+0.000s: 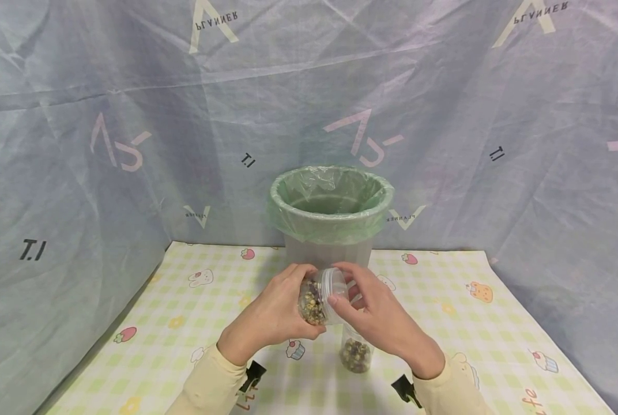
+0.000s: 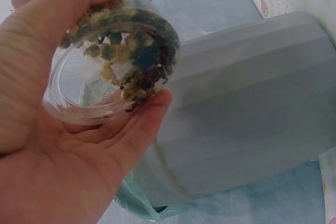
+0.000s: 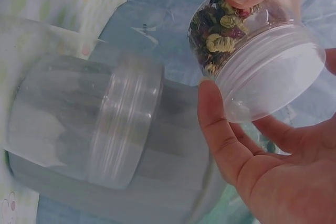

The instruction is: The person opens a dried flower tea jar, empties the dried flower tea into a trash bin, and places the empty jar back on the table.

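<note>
My left hand grips a clear plastic jar, tilted on its side above the table. Dried flowers, yellow and dark red, lie inside it, seen through the jar's base in the left wrist view. Around its translucent screw lid curl the thumb and fingers of my right hand; the lid is on the jar. Beneath the right hand, a second clear jar with dried flowers stands upright on the table, its upper part partly hidden by that hand in the head view.
Just beyond the hands stands a grey bin lined with a green plastic bag. A green-checked cloth with cartoon prints covers the table. Blue-grey fabric hangs at the back and both sides.
</note>
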Demonstrator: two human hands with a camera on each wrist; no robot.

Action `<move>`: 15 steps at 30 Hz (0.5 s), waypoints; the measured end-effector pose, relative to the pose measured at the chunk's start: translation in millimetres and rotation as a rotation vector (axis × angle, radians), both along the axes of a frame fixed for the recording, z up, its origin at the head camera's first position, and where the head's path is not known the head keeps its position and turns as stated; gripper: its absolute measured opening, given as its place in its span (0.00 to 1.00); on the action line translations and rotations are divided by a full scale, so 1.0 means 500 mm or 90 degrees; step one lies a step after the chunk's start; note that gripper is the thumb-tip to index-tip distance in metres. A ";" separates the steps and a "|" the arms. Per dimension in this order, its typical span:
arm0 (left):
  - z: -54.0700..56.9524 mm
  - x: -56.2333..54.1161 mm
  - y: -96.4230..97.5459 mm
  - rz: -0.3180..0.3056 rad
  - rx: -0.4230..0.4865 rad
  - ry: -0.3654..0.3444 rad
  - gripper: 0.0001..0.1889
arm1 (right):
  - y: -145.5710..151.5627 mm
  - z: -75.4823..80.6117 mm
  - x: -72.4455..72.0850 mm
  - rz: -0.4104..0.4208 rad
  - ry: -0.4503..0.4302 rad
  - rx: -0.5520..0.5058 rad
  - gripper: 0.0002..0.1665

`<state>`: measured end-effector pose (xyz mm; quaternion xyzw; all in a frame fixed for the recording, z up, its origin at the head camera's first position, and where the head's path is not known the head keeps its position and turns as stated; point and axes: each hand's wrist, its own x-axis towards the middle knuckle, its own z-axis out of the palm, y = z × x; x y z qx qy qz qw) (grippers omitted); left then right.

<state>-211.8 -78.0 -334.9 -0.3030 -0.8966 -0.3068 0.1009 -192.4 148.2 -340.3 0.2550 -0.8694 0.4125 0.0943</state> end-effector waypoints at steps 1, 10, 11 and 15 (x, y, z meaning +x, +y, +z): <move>0.000 0.000 0.000 0.000 0.001 -0.002 0.51 | 0.001 0.000 0.000 0.004 0.007 0.000 0.35; 0.000 0.000 -0.002 -0.001 -0.003 -0.005 0.51 | 0.005 0.000 -0.001 0.029 0.050 -0.005 0.35; 0.000 0.000 -0.002 -0.001 -0.003 -0.005 0.51 | 0.005 0.000 -0.001 0.032 0.053 -0.006 0.36; 0.001 -0.001 -0.003 -0.004 0.001 -0.006 0.51 | 0.006 -0.001 -0.002 0.047 0.071 -0.010 0.37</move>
